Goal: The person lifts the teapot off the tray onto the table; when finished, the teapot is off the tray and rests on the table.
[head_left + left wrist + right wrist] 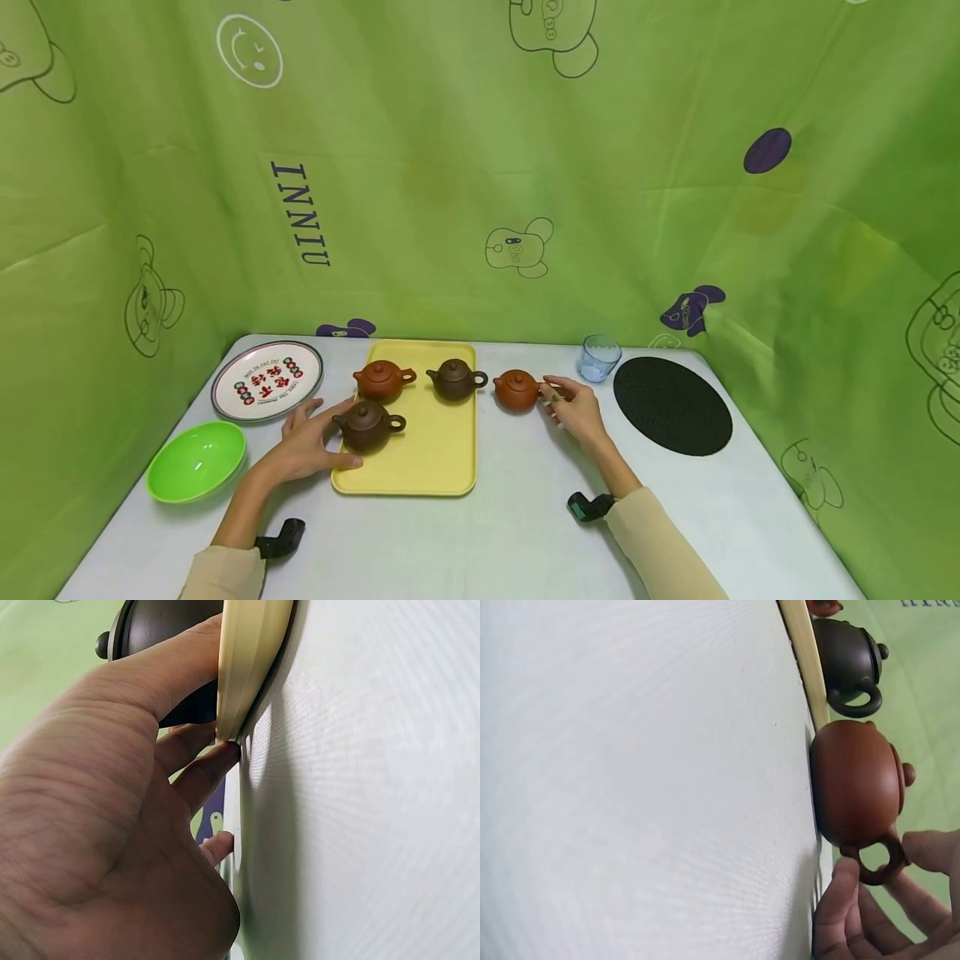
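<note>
On the left part of a yellow tray (420,467) sits a dark brown teapot (365,429). My left hand (306,446) spreads around its spoutward side, thumb over the tray and other fingertips at the tray's rim (244,667). A reddish-brown teapot (516,392) stands on the table just right of the tray. At its handle (874,874), my right hand (573,408) pinches with thumb and fingers. Toward the tray's back are another reddish-brown teapot (381,381) and a second dark brown teapot (454,380).
A white plate (258,408) with red lettering and a green bowl (197,462) lie to the left. Behind my right hand stands a blue glass (600,360), beside a round black mat (675,408). Green cloth (450,167) hangs around the white table (525,533).
</note>
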Demonstrator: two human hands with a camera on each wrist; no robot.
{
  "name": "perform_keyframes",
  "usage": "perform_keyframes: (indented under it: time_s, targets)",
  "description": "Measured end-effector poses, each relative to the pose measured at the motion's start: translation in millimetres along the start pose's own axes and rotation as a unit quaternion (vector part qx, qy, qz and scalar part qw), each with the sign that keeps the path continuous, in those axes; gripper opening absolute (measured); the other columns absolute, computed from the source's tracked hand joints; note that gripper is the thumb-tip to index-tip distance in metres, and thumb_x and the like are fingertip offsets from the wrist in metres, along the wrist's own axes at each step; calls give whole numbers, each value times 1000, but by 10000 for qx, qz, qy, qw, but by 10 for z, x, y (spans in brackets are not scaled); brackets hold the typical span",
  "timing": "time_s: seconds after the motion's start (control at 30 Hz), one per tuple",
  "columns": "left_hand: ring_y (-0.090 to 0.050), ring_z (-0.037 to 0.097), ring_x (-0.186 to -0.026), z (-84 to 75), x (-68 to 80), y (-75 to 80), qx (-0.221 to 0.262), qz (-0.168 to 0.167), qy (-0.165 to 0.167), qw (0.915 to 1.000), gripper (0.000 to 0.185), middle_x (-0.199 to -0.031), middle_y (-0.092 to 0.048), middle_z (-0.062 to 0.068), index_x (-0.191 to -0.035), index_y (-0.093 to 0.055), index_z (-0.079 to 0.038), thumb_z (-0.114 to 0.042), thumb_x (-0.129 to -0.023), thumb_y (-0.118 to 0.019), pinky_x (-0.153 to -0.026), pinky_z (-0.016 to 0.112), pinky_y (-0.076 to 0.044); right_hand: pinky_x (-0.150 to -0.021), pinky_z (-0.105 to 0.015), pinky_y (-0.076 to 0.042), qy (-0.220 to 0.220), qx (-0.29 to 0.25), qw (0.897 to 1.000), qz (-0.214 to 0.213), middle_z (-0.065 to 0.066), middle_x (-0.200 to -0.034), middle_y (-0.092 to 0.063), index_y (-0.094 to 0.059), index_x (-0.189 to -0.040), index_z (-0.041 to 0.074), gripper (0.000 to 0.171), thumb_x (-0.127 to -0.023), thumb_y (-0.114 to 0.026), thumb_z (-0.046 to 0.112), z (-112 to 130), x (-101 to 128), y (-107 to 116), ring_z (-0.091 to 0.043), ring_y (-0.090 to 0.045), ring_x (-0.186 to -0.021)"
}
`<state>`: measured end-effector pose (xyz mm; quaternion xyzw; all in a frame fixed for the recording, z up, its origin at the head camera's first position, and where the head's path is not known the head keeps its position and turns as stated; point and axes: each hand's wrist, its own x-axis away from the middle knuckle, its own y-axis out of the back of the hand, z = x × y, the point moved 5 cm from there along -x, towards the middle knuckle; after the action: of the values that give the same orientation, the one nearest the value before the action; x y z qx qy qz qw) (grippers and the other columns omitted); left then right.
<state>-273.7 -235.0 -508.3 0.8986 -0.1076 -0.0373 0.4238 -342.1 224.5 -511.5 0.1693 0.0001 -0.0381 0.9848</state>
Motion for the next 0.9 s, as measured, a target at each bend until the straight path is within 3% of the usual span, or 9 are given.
perform_keyframes:
  time_s: [0.2, 0.43, 0.67, 0.9]
  targets:
    - [-10, 56, -154, 1, 4, -8, 10, 23, 49, 10000, 105, -157, -50, 30, -160, -46, -11, -45, -73, -95, -115, 83, -11, -56, -25, -57, 347, 381, 9985, -189, -24, -102, -79, -73, -132, 3, 34, -103, -71, 22, 107, 31, 112, -20, -71, -70]
    - [-11, 57, -153, 2, 6, -2, 1, 18, 71, 10000, 105, -158, -48, 31, -160, -47, -11, -44, -73, -95, -114, 83, -12, -66, -19, -54, 893, 795, 9927, -169, -19, -104, -81, -78, -123, 4, 28, -102, -73, 22, 327, 37, 134, -13, -72, -81]
    - [-11, 56, -153, 12, 3, -5, -9, -4, 21, 10000, 105, -156, -51, 30, -160, -47, -11, -44, -72, -95, -115, 83, -12, -73, -20, -58, 1540, 982, 9832, -65, -14, -111, -82, -80, -116, 6, 24, -101, -74, 23, 582, 101, -30, -25, -78, -91]
    - [-10, 56, -154, 14, 1, -3, -6, 0, 55, 10000, 106, -158, -49, 30, -160, -46, -11, -45, -72, -95, -115, 83, -11, -80, -24, -59, 1761, 901, 9795, 373, -9, -106, -83, -80, -117, 11, 22, -101, -74, 25, 768, 200, -322, -23, -76, -94]
